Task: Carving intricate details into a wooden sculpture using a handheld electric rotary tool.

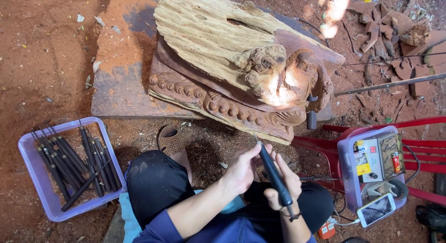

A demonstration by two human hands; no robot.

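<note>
The person sits low in the bottom middle of the frame, both hands on a dark rotary carving handpiece [275, 177]. The right hand [284, 181] is wrapped around its body, grasping it firmly, while the left hand [242, 168] pinches up near the tip [257, 141], fingers closed on the front end as if working at the bit. The tool points up toward the lower edge of the big carved wood piece [241, 71], which fills the upper centre, lit brightly at the detailed carving [278, 80]; tip and wood are near but apart. I'd say it pays to keep the handpiece braced as it is, close to the body, with the left fingers kept on the collar, not the cutting end, and the cord [320, 179] left slack toward the control box [378, 159] in the purple tray [347, 178] at lower right. A second purple tray [32, 178] of dark-handled chisels [74, 166] sits at lower left, well apart. A sandal [171, 139] rests just beside the knee.
</note>
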